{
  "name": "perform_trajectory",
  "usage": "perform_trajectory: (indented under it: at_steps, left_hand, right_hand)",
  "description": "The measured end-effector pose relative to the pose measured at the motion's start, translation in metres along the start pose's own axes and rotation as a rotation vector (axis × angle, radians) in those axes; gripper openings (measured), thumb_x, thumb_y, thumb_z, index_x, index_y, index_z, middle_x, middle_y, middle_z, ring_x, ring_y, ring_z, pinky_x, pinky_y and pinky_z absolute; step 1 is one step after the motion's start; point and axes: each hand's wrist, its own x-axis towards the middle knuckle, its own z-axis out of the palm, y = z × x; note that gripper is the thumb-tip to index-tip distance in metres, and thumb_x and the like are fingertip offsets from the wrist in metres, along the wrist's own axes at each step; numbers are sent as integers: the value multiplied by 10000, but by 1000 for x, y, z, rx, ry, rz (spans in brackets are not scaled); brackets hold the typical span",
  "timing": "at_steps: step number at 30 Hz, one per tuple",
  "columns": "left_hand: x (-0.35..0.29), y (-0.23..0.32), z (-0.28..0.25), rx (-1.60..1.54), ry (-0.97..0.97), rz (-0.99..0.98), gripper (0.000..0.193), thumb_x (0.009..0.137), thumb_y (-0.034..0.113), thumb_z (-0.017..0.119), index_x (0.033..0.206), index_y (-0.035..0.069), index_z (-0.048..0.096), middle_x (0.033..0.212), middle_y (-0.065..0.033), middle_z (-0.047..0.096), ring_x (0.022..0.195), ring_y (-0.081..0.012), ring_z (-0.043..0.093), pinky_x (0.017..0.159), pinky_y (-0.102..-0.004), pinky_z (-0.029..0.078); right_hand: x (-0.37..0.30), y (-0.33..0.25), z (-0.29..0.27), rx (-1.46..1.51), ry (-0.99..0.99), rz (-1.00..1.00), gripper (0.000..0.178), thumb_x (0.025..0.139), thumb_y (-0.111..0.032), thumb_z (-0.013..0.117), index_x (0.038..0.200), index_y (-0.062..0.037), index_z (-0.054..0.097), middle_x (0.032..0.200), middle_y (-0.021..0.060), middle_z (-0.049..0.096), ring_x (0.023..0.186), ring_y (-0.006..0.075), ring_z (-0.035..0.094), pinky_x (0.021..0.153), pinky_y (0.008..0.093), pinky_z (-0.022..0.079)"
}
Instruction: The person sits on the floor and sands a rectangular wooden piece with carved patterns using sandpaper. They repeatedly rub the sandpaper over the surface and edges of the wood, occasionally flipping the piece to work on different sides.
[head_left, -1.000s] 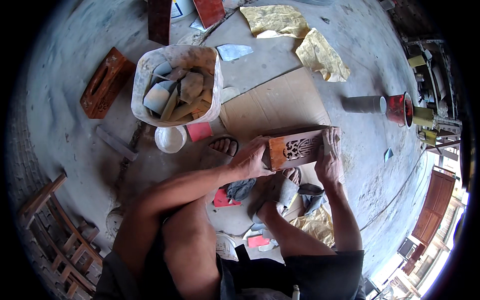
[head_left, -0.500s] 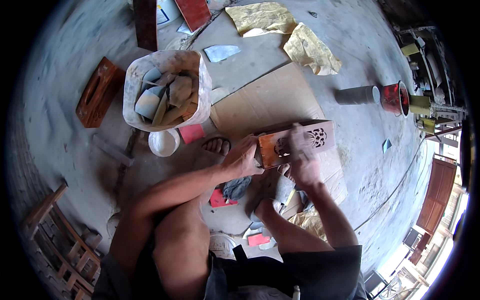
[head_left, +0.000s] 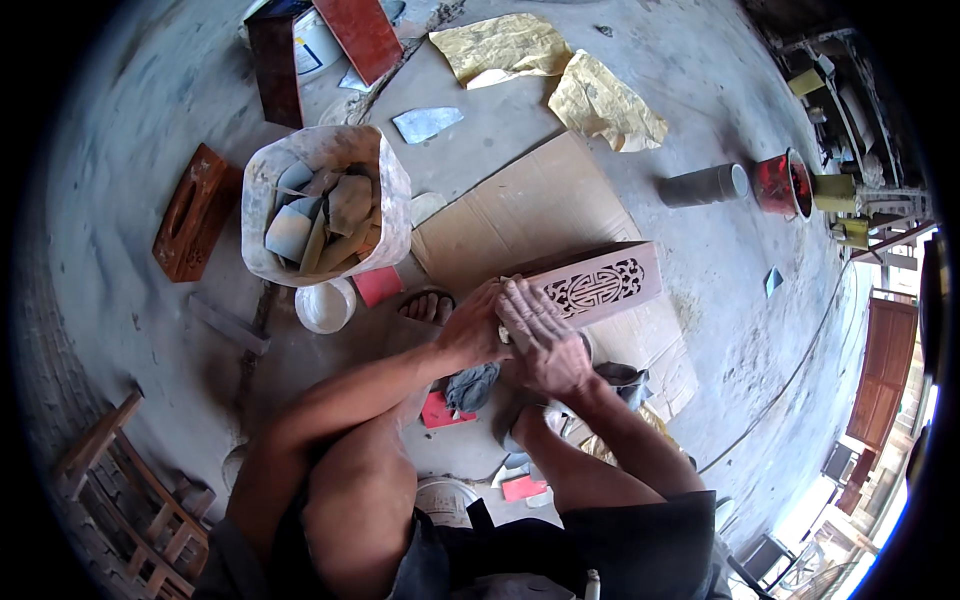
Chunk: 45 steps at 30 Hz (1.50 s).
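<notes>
Left hand (head_left: 472, 325) clamps carved box (head_left: 602, 287) | right hand (head_left: 545, 348): fingers flat, grip unclear | likely rubbing; next stroke needs steadiness

One wide fisheye view, head-worn, facing down, above the fingers (head_left: 528, 312)

Worn gray concrete floor (head_left: 760, 320), stained, scuffed. Brick wall (head_left: 48, 335), dim, far left. Slatted wooden frame (head_left: 103, 430) lower left. Cluttered shelving (head_left: 845, 105) upper right, dark; reddish-brown wooden panel (head_left: 885, 375) below. Bright light (head_left: 893, 525) lower right.
</notes>
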Motion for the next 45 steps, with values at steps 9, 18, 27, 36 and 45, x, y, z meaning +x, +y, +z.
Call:
perform_trajectory:
  at_steps: [9, 18, 27, 36, 45]
  left_hand:
    - [5, -1, -4, 197, 55, 156, 1016, 642, 328, 913, 1462, -14, 420, 1386, -220, 541, 1389, -413, 462, 1206, -449, 359]
    - [6, 3, -3, -69, -36, -54, 963, 614, 271, 909, 1406, -11, 441, 1306, -225, 562, 1297, -413, 515, 1164, -444, 402]
    - [9, 4, -8, -39, -53, -66, 1005, 626, 290, 896, 1453, -9, 409, 1331, -216, 558, 1291, -405, 524, 1155, -441, 414]
    - [8, 8, -12, 1, -35, -65, 834, 655, 296, 885, 1323, -5, 487, 1241, -197, 583, 1228, -388, 562, 1088, -437, 456]
    - [6, 8, -12, -38, -33, -14, 869, 615, 248, 919, 1324, 0, 482, 1228, -202, 580, 1234, -406, 550, 1103, -448, 448]
  right_hand:
    - [5, -1, 9, -41, 1, 44, 677, 836, -98, 596, 1475, 78, 460, 1581, 281, 405, 1470, 420, 412, 1263, 498, 282]
    - [-28, 55, -21, -229, 11, 164, 724, 844, -76, 591, 1520, 83, 388, 1578, 283, 407, 1499, 399, 370, 1275, 479, 252]
    - [-41, 73, -39, -319, 74, 257, 825, 788, -141, 703, 1518, 82, 389, 1589, 264, 398, 1502, 398, 362, 1276, 500, 248]
    - [-43, 60, -26, -278, 39, 172, 734, 799, -124, 641, 1477, 82, 450, 1549, 269, 452, 1467, 419, 413, 1250, 508, 296]
    - [-61, 2, 4, -170, -28, 54, 644, 878, -138, 610, 1477, 58, 477, 1562, 231, 460, 1466, 372, 435, 1240, 483, 305]
